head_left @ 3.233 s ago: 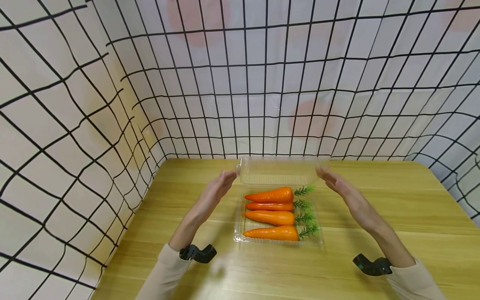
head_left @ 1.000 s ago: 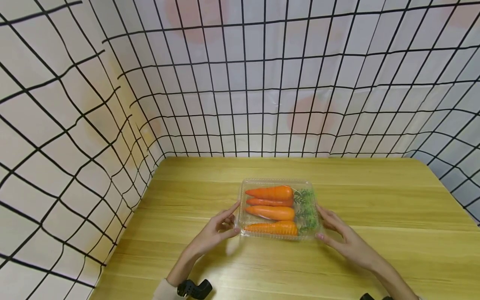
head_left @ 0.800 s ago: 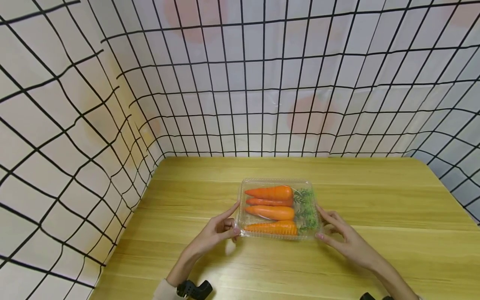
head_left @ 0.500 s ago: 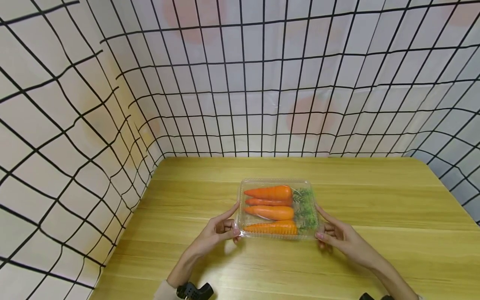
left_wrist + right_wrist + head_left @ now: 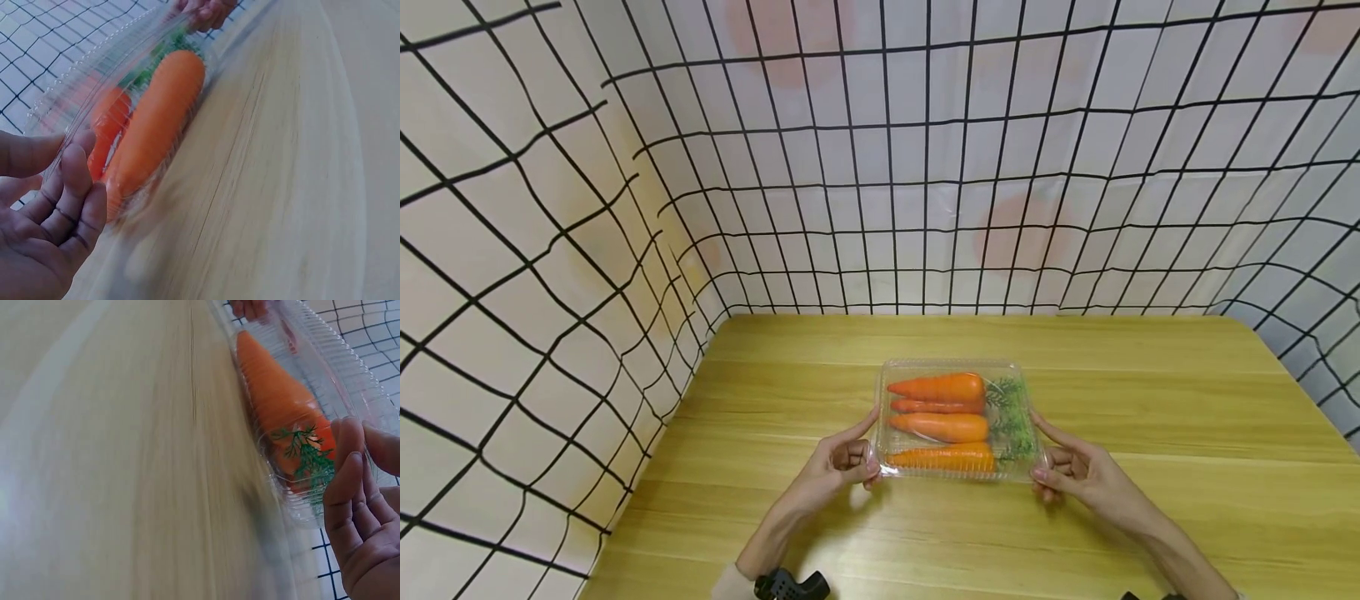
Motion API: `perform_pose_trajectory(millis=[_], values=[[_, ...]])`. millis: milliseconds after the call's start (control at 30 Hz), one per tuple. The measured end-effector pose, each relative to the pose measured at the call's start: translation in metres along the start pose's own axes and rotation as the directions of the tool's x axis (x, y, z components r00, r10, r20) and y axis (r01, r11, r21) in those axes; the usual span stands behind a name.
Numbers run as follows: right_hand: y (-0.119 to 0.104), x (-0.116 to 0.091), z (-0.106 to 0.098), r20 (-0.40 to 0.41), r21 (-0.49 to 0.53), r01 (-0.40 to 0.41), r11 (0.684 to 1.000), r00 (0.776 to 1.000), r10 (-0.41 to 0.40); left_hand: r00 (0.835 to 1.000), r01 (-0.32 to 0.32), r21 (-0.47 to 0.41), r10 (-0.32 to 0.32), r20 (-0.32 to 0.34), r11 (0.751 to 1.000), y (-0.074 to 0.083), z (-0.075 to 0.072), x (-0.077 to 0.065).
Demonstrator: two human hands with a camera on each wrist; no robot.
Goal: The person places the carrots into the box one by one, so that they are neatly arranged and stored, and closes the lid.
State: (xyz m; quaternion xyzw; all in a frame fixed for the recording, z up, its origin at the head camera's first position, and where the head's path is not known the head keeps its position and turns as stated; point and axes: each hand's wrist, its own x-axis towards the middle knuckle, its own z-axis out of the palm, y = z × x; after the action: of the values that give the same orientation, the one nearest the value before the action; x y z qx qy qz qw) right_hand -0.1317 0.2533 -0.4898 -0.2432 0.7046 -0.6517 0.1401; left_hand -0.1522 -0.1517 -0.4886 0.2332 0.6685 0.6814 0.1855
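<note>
A clear plastic clamshell container [image 5: 951, 365] sits near the middle of the table with its lid down. Several orange carrots [image 5: 938, 427] lie side by side inside, tips to the left and green tops [image 5: 1017, 421] to the right. My left hand [image 5: 826, 473] pinches the rim at the near left corner between thumb and curled fingers, its index finger stretched along the side. At the near right corner my right hand [image 5: 1093, 483] pinches the rim likewise. Both wrist views show the thumb pressed against the fingertips with the thin plastic edge [image 5: 350, 403] between.
A wooden table [image 5: 1157, 392] extends around the container on all sides. White walls with a black grid [image 5: 925, 150] rise behind and at both sides. Dark wrist cameras [image 5: 790, 583] sit on the forearms.
The lid, upright at the back 3.2 seconds ago, now lies over the carrots. Both hands have come from the lid to the near corners, and their fingers have curled under the rim there.
</note>
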Motion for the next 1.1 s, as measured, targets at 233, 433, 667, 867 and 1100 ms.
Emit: perform_pose_trajectory(millis=[233, 433, 667, 867, 1100], values=[[-0.0007, -0.0019, 0.0006, -0.031, 0.009, 0.007, 1.0, 0.999, -0.006, 1.0, 0.008, -0.028, -0.009, -0.015, 1.0, -0.0017, 0.0034, -0.0004], [-0.0006, -0.0015, -0.0034, 0.045, 0.091, 0.028, 0.995, 0.998, -0.033, 0.999, 0.032, -0.051, -0.033, -0.018, 0.998, -0.0023, 0.0037, -0.0007], [0.0008, -0.0009, -0.0074, 0.063, 0.07, 0.049, 0.996, 0.997, -0.054, 0.999, 0.04, -0.038, -0.041, -0.024, 0.998, -0.0017, 0.0034, -0.0014], [0.0033, -0.0005, -0.0068, 0.059, 0.083, 0.08, 0.993, 0.995, -0.085, 0.998, 0.046, -0.045, -0.048, -0.037, 0.998, -0.0008, 0.006, -0.002], [0.0043, -0.002, -0.0068, 0.101, 0.129, 0.078, 0.988, 0.991, -0.092, 0.997, 0.064, -0.052, -0.066, -0.043, 0.997, -0.0009, 0.0078, -0.004]])
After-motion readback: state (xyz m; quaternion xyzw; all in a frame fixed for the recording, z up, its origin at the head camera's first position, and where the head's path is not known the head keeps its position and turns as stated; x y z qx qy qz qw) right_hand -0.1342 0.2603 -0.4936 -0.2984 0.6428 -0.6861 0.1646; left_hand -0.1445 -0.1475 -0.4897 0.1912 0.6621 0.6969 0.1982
